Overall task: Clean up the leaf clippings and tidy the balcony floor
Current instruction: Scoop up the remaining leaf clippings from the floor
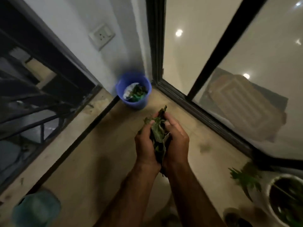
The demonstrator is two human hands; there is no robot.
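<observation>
Two hands cupped round a bundle of leaf clippings over a balcony floor, bucket in the far corner.

Nearest, at the lower edges: a blurred teal object (36, 208) to the left; a white pot (268, 192) with a green plant to the right. Mid-frame: left hand (146, 145) and right hand (176, 141) pressed side by side, fingers curled inward and clamped on the leaf clippings (158, 133), which stick out above the fingertips and below the wrists, held above the beige balcony floor (101, 153). Just right of the hands: a blurred green scrap (204, 147) on the floor. Beyond: a blue bucket (134, 104) standing in the corner, holding more green clippings and something white. Flanking: a dark railing (32, 99) left, a black-framed glass door (229, 46) right. Farthest: a wall socket (101, 36) above the bucket.
</observation>
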